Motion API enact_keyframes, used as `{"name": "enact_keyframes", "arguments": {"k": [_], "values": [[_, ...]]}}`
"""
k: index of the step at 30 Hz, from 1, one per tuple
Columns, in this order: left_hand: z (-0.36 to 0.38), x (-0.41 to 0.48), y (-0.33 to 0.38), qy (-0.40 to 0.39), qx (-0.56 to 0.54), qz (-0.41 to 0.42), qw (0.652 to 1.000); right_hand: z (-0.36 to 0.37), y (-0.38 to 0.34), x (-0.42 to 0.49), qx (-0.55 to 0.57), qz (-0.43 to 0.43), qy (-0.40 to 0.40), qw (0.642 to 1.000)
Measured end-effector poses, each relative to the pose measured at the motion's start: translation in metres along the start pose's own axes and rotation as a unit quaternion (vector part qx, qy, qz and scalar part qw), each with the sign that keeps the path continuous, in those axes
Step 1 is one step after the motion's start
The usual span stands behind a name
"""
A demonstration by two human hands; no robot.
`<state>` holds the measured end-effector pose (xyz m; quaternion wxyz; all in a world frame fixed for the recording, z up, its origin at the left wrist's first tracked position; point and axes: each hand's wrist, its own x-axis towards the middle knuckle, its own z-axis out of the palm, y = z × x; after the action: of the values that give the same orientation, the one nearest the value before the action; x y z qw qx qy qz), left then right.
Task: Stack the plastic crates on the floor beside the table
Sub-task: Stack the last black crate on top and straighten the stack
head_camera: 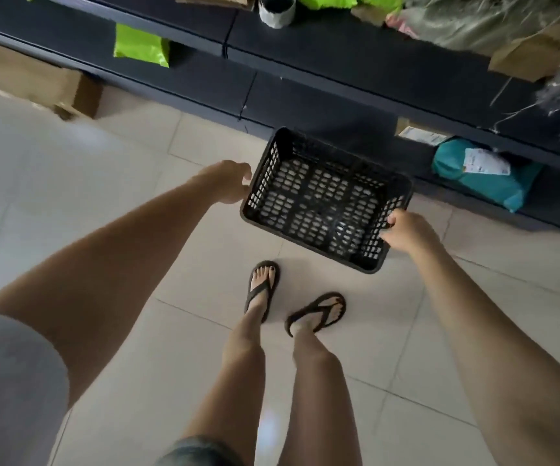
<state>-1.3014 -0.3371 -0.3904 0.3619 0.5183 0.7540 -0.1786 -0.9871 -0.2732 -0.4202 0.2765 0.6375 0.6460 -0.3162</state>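
Black crate [319,200] between left hand [233,183], right hand [406,232]

Pale tiled floor [70,203]; dark shelving [339,65] holds parcels [483,178], perhaps.

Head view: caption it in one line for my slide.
Right hand grips the rim of an empty black plastic crate, left hand at its opposite end, beside dark shelves.

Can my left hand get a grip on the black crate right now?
Probably yes: the left hand is right beside the crate's left rim, nothing between them; the right hand grips the opposite rim.
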Motion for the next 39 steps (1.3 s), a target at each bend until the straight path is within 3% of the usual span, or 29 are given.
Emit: {"name": "enact_keyframes", "arguments": {"k": [4, 11, 18, 23, 29, 39], "values": [[0.025, 0.075, -0.018, 0.005, 0.015, 0.011, 1.0, 0.049, 0.002, 0.04, 0.029, 0.052, -0.008, 0.998], [0.099, 0.188, -0.034, -0.022, 0.049, 0.018, 0.998, 0.115, 0.032, 0.13, 0.073, 0.146, 0.044, 0.986], [0.158, 0.266, -0.051, 0.017, 0.077, -0.004, 0.997, 0.162, 0.057, 0.217, 0.094, 0.179, 0.06, 0.977], [0.173, 0.306, -0.043, 0.109, 0.041, 0.027, 0.993, 0.185, 0.064, 0.257, 0.087, 0.17, 0.116, 0.975], [0.169, 0.312, -0.027, 0.093, 0.067, -0.02, 0.993, 0.191, 0.075, 0.265, 0.065, 0.168, 0.148, 0.972], [0.129, 0.221, 0.009, 0.099, 0.138, 0.083, 0.982, 0.155, 0.113, 0.161, 0.061, 0.217, 0.135, 0.965]]}}
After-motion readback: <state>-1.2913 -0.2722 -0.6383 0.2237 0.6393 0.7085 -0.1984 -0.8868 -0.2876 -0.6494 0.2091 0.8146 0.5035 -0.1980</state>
